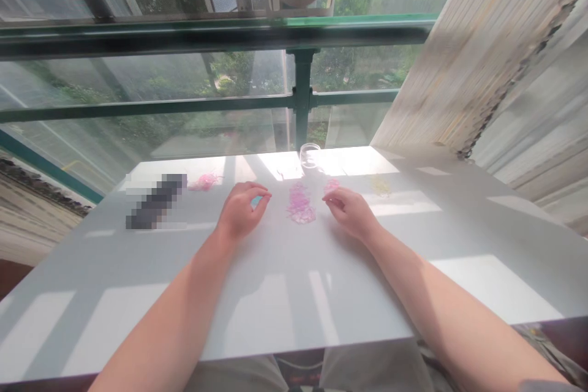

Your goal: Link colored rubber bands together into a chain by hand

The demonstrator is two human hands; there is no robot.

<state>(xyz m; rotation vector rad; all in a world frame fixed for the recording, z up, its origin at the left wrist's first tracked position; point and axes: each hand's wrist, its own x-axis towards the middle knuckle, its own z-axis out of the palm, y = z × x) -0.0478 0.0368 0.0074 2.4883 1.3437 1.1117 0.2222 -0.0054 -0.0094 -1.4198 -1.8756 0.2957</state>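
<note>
A loose pile of purple-pink strands (301,203) lies on the white table between my hands. To its left is my left hand (243,208), thumb and fingertips pinched together; what they hold, if anything, is too small to make out. A bit of blue (256,201) shows through the gap inside that pinch. My right hand (351,211) is on the pile's other side, fingers closed, beside a small pink pile (331,185) partly behind it. Whether its fingertips hold a strand cannot be seen.
A clear round cup (310,156) stands at the table's (294,294) back edge. Pink-red strands (205,182) lie at left beside a pixelated dark object (158,201); yellow strands (381,185) lie at right. Beyond are a green railing (229,33) and a curtain (450,55).
</note>
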